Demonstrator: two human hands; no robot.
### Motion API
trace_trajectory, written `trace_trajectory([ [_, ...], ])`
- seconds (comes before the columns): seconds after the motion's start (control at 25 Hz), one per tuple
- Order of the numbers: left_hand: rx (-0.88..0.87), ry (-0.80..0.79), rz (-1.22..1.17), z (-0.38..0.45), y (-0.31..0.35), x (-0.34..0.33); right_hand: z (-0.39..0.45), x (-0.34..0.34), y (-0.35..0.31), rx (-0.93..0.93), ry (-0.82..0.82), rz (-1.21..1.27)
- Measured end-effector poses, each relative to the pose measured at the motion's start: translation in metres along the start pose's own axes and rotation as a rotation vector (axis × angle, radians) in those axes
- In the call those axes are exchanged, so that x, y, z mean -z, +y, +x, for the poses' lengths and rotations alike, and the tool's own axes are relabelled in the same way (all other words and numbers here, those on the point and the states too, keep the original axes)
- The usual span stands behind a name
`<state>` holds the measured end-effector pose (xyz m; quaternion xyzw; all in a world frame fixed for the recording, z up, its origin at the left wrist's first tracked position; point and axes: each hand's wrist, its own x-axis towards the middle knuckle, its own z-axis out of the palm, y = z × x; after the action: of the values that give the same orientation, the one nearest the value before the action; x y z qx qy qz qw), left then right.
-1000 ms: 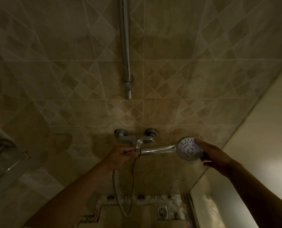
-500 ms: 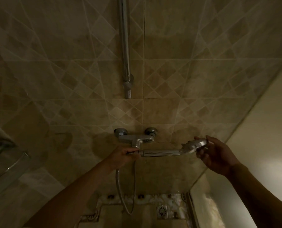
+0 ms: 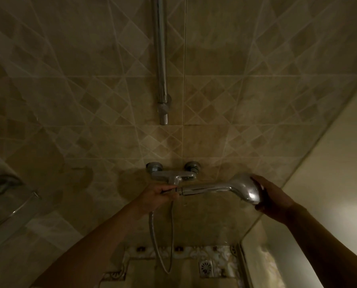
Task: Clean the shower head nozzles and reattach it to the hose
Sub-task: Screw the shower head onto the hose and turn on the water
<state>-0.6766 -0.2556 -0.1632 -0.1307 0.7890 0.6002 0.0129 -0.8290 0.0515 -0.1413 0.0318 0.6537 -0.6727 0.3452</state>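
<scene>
Gripping the hose (image 3: 152, 229) end just left of frame centre, the left hand (image 3: 156, 194), fingers curled round the ribbed metal where it meets the handle of the shower head (image 3: 225, 189). Lying roughly level across the lower middle of the frame, that shower head, handle pointing left, round chrome back turned toward the camera, nozzle face hidden. Cupping the round end from the right side, the right hand (image 3: 271, 196), fingers bent over its rim and touching the chrome; whether firmly gripped or only steadied, cannot tell. Hanging down from the left hand in a loop toward the bottom centre, the hose. Just above the handle, fixed to the tiled wall (image 3: 69, 80), a chrome tap (image 3: 173, 173) with two round fittings. Running down the upper centre of the frame, a vertical chrome rail (image 3: 160, 59) ending in a bracket. At the bottom, right of centre, a square floor drain (image 3: 206, 268) beside patterned floor tiles. At the far left edge, a glass shelf (image 3: 17, 208) with metal fittings. No readable brand, label or lettering anywhere; too dim and blurred.
</scene>
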Motion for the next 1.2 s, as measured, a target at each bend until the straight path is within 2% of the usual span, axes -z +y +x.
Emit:
trace_trajectory([
  [0.08, 0.001, 0.004, 0.0, 0.0, 0.0, 0.002, 0.0, 0.002, 0.0, -0.005, -0.019, 0.091],
  [0.2, -0.01, -0.011, -0.025, -0.001, -0.002, 0.005, 0.001, 0.01, 0.0, -0.037, -0.141, 0.292],
  [0.32, -0.002, -0.002, -0.025, 0.001, -0.008, 0.009, 0.001, 0.017, 0.004, -0.03, -0.25, 0.33],
  [0.4, -0.003, 0.003, -0.028, 0.0, -0.008, 0.011, -0.001, 0.015, 0.005, -0.014, -0.219, 0.208],
  [0.52, 0.007, 0.008, -0.001, 0.0, -0.007, 0.009, 0.001, 0.006, 0.006, -0.004, -0.062, -0.156],
  [0.64, 0.005, -0.011, 0.09, -0.003, -0.002, 0.006, 0.005, 0.002, 0.004, -0.017, -0.014, -0.284],
  [0.92, 0.01, -0.037, 0.093, -0.008, 0.009, 0.003, 0.001, 0.01, 0.005, -0.006, -0.169, -0.075],
  [1.08, 0.025, -0.044, 0.136, -0.008, 0.006, 0.004, 0.003, 0.006, 0.006, -0.002, -0.051, -0.073],
  [1.2, 0.013, -0.054, 0.136, -0.008, 0.004, 0.006, -0.001, 0.011, 0.006, -0.056, -0.077, 0.016],
])
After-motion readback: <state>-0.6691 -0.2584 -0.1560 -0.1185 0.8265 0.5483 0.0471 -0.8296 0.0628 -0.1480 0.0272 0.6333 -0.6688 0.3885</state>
